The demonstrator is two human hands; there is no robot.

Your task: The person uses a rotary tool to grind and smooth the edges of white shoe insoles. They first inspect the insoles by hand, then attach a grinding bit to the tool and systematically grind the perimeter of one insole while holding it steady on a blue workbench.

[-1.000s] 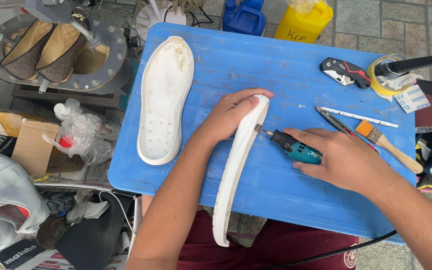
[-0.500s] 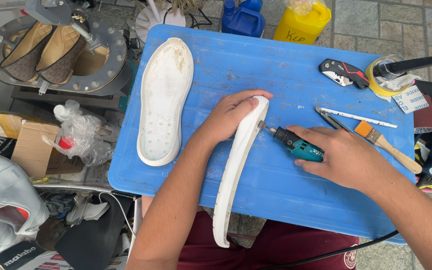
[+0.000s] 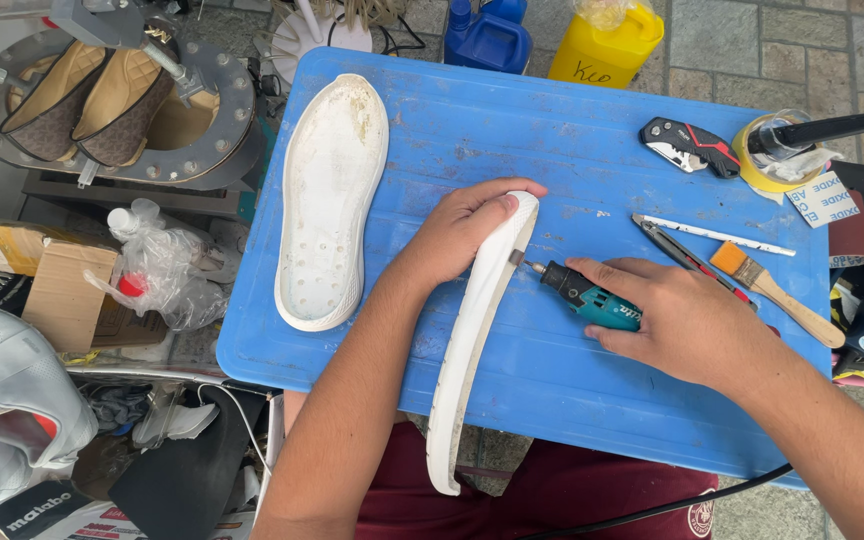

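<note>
Left hand (image 3: 457, 232) grips the white shoe sole (image 3: 472, 340) stood on edge on the blue tabletop (image 3: 552, 140), fingers wrapped over its toe end, heel end hanging off the near edge. Right hand (image 3: 687, 320) holds the teal rotary tool (image 3: 587, 297), fingers closed round the body, bit touching the sole's side wall near the toe.

To do it well, as I judge: keep the sole pinned firm, bit light and flat to the edge, left fingertips well apart from the bit.

Second white sole (image 3: 332, 200) lies flat, left on the tabletop.

Packages: yellow jug (image 3: 602, 45) with handwritten mark and blue jug (image 3: 487, 38) beyond the far edge; white printed label (image 3: 822, 198) at right; cardboard box (image 3: 62, 295) left, off the tabletop.
</note>
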